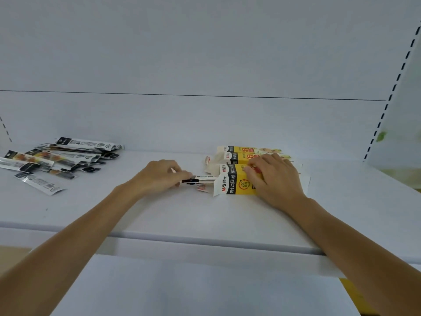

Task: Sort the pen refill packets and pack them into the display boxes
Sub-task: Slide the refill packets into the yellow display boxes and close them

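Note:
A yellow and white display box [237, 184] lies on its side on the white shelf [182, 213], its open end facing left. My right hand [276, 179] rests on top of it, fingers bent over the box. My left hand [161, 175] pinches a pen refill packet [200, 179] whose far end sits in the box mouth. Two more yellow display boxes [246, 153] lie just behind. A pile of several loose refill packets [57, 159] lies at the shelf's far left.
The shelf's back wall [205, 65] rises right behind the boxes. A slotted upright [391, 94] bounds the right side. The shelf's front edge [182, 240] runs under both forearms.

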A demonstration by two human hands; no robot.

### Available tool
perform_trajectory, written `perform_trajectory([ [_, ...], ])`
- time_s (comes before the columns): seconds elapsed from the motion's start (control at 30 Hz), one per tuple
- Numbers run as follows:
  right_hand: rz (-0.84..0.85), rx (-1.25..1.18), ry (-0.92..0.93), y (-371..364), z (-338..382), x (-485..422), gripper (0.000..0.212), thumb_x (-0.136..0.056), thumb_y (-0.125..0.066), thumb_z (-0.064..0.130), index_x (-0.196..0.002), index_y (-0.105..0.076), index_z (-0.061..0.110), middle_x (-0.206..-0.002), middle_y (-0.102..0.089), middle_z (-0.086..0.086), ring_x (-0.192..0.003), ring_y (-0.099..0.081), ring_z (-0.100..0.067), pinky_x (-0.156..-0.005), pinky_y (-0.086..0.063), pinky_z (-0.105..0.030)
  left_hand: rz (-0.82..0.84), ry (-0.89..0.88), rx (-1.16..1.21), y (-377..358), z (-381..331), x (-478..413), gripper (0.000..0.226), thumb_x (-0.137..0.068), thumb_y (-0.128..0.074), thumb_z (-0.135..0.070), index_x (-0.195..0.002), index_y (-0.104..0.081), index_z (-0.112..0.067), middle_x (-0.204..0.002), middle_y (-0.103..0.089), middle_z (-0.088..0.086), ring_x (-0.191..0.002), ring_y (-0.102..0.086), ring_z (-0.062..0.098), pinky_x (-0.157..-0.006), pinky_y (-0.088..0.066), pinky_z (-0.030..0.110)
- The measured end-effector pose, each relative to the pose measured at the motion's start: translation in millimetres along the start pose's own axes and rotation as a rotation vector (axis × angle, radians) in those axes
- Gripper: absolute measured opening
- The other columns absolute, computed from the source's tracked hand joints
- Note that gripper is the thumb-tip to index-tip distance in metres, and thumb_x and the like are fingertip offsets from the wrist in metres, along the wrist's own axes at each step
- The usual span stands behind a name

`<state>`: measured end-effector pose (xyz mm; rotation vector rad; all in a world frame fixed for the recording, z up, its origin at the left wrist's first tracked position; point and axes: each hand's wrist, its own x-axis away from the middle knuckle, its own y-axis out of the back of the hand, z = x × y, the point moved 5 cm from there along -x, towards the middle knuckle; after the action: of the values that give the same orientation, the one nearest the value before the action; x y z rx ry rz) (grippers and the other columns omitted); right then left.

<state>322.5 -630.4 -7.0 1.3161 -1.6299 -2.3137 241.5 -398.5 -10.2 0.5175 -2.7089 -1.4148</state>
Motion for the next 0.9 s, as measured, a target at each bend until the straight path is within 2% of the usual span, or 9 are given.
perform_trajectory([
  [0.07,-0.004,0.001,-0.001,-0.2,-0.3,0.4,0.066,-0.078,-0.012,0.056,-0.101,-0.063,0.02,-0.103,-0.064,0.003,-0.1,-0.052,-0.02,-0.085,-0.037,-0.035,0.016,0.012,0.104,0.1,1.1,-0.3,0.013,-0.086,-0.061,-0.027,-0.085,-0.066,-0.016,-0.077,-0.068,-0.003,-0.064,-0.06,0.01,-0.059,-0.042,0.013],
  [0.13,-0.009,0.003,0.0,-0.5,-0.2,0.5,0.067,-0.078,-0.012,0.056,-0.101,-0.063,0.02,-0.103,-0.064,0.003,-0.099,-0.052,-0.02,-0.085,-0.037,-0.035,0.005,-0.018,0.178,-3.3,-6.6,0.5,0.006,-0.086,-0.063,-0.022,-0.086,-0.066,-0.016,-0.075,-0.067,-0.004,-0.067,-0.06,0.011,-0.059,-0.041,0.016],
  [0.4,-0.015,-0.02,-0.001,1.9,-3.3,3.1,0.064,-0.08,-0.014,0.055,-0.101,-0.064,0.02,-0.103,-0.064,0.004,-0.099,-0.053,-0.019,-0.084,-0.037,-0.033,0.045,-0.112,0.412,-46.3,-56.4,-3.4,0.016,-0.093,-0.051,-0.016,-0.086,-0.064,-0.022,-0.082,-0.064,-0.008,-0.074,-0.057,0.006,-0.059,-0.047,0.011],
  [0.47,-0.016,-0.032,0.005,3.0,-4.4,4.2,0.065,-0.081,-0.014,0.054,-0.103,-0.065,0.02,-0.104,-0.065,0.004,-0.1,-0.053,-0.019,-0.085,-0.037,-0.032,-0.113,-0.094,0.437,-40.2,-47.6,-3.8,0.012,-0.09,-0.054,-0.014,-0.091,-0.063,-0.022,-0.092,-0.065,-0.005,-0.08,-0.06,0.008,-0.064,-0.05,0.013],
  [0.57,-0.022,-0.018,0.004,1.9,-4.6,4.1,0.063,-0.082,-0.015,0.053,-0.101,-0.065,0.019,-0.102,-0.065,0.003,-0.099,-0.054,-0.02,-0.084,-0.039,-0.034,-0.321,-0.034,0.234,-25.5,-34.7,-1.5,0.012,-0.087,-0.056,-0.02,-0.097,-0.062,-0.018,-0.091,-0.059,-0.007,-0.086,-0.056,0.012,-0.071,-0.044,0.02],
  [0.63,-0.021,-0.01,-0.005,0.7,-4.4,3.3,0.061,-0.082,-0.016,0.052,-0.099,-0.064,0.019,-0.1,-0.065,0.003,-0.096,-0.054,-0.02,-0.082,-0.039,-0.034,-0.281,0.004,0.157,-23.7,-29.8,-2.2,0.011,-0.086,-0.058,-0.024,-0.095,-0.061,-0.02,-0.088,-0.059,-0.008,-0.089,-0.056,0.015,-0.076,-0.044,0.026],
  [0.7,-0.019,-0.001,-0.008,0.0,-4.4,2.3,0.061,-0.082,-0.015,0.052,-0.099,-0.064,0.02,-0.101,-0.065,0.003,-0.096,-0.054,-0.02,-0.082,-0.038,-0.033,-0.228,-0.016,0.19,-23.8,-28.7,-4.1,0.003,-0.084,-0.061,-0.02,-0.086,-0.062,-0.021,-0.08,-0.062,-0.007,-0.082,-0.059,0.009,-0.07,-0.043,0.015],
  [0.8,-0.019,0.002,-0.012,-0.3,-4.0,2.0,0.062,-0.081,-0.014,0.052,-0.099,-0.063,0.02,-0.101,-0.065,0.003,-0.097,-0.054,-0.02,-0.083,-0.039,-0.034,-0.133,-0.11,0.26,-30.4,-35.1,-2.6,0.019,-0.082,-0.057,-0.004,-0.08,-0.065,-0.021,-0.073,-0.065,-0.01,-0.067,-0.058,-0.004,-0.057,-0.037,0.0],
  [0.9,-0.035,0.005,-0.013,0.3,-3.8,2.4,0.059,-0.081,-0.016,0.051,-0.096,-0.063,0.019,-0.097,-0.065,0.003,-0.093,-0.054,-0.021,-0.081,-0.039,-0.034,-0.022,-0.196,0.31,-39.4,-47.2,0.8,0.034,-0.084,-0.047,0.003,-0.083,-0.066,-0.026,-0.078,-0.068,-0.016,-0.079,-0.059,0.0,-0.063,-0.045,0.003],
])
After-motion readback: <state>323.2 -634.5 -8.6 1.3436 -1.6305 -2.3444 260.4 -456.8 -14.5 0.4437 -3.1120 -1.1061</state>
